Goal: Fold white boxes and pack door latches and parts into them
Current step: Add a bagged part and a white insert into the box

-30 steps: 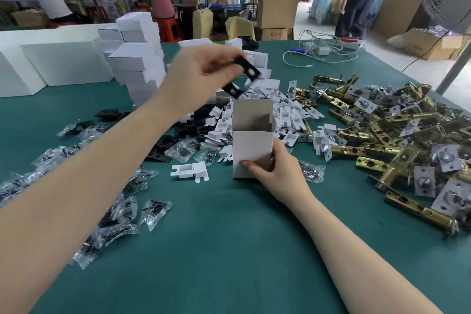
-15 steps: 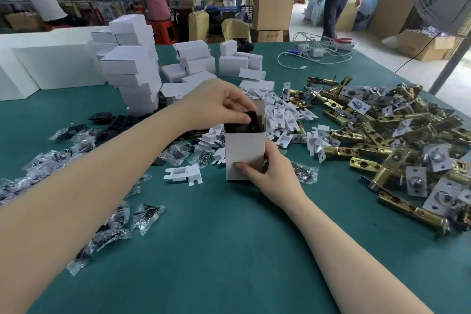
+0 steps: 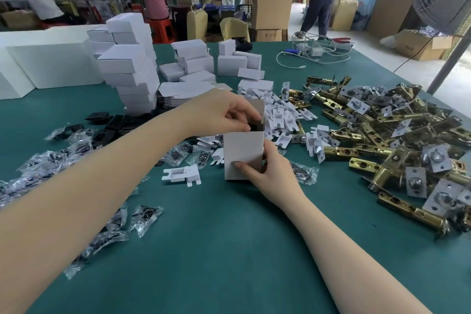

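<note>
The right hand (image 3: 270, 171) grips one upright open box (image 3: 243, 154); the left hand (image 3: 224, 112) pinches a black part (image 3: 254, 127) into it. Many latches (image 3: 382, 135) remain unpacked.

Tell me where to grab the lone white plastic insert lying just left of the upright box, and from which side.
Pinch the white plastic insert across its plain middle body, coming straight down from above. It lies flat on the green table, apart from the box; its notched ends look thin and awkward to hold.
</note>
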`<state>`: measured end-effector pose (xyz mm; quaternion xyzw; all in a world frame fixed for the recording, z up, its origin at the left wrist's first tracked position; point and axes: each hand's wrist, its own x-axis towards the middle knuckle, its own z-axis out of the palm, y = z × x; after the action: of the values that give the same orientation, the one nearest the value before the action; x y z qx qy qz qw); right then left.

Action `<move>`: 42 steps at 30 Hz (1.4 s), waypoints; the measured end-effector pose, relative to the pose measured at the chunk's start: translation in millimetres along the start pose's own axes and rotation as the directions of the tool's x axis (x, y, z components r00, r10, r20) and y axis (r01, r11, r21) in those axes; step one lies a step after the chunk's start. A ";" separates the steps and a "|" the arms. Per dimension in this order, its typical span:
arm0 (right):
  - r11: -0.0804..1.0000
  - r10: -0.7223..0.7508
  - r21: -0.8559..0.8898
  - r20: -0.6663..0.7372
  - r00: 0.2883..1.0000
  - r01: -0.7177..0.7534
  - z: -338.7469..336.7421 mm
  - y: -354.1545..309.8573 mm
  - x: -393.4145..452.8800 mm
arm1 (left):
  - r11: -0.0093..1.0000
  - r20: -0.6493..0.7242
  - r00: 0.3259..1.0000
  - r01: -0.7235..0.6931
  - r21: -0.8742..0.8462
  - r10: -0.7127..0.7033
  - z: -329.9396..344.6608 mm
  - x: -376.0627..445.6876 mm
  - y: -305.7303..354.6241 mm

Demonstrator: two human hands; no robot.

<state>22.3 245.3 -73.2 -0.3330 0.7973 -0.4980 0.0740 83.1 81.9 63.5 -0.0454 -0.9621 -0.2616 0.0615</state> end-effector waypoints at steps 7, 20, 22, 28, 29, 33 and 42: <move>1.000 -0.008 0.013 0.000 1.000 0.008 1.3 1.2 0.6 | 0.983 -0.249 0.955 -0.128 0.134 0.159 15.3 -9.0 -2.1; 0.957 -0.240 0.090 -0.295 0.925 0.277 2.1 -15.0 -9.2 | 0.932 -0.751 0.632 -0.124 -0.339 -0.189 114.8 -44.8 -15.9; 0.948 -0.271 0.088 -0.285 0.919 0.307 0.3 -17.5 -7.2 | 0.955 -0.752 0.648 -0.127 -0.267 -0.124 116.4 -45.3 -18.8; 0.921 -0.163 0.269 -0.391 0.906 0.282 -1.3 -30.4 0.0 | 0.878 -0.755 0.599 -0.172 -0.447 -0.267 113.2 -39.1 -12.7; 0.908 -0.129 0.326 -0.385 0.914 0.265 -1.3 -30.5 1.3 | 0.847 -0.737 0.602 -0.180 -0.500 -0.307 113.1 -38.5 -11.2; 0.878 -0.073 0.420 -0.355 0.932 0.229 -4.8 -31.4 3.4 | 0.790 -0.703 0.617 -0.207 -0.578 -0.353 112.9 -38.5 -9.6; 0.917 -0.325 0.138 -0.287 0.901 0.374 -7.3 -34.0 1.6 | 0.948 -0.646 0.762 -0.180 -0.264 -0.035 101.8 -40.8 -23.4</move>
<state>33.3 240.1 -40.6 -0.3948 0.6758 -0.6159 -0.0898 110.9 111.4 -41.0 0.0001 -0.8265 -0.4064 0.3896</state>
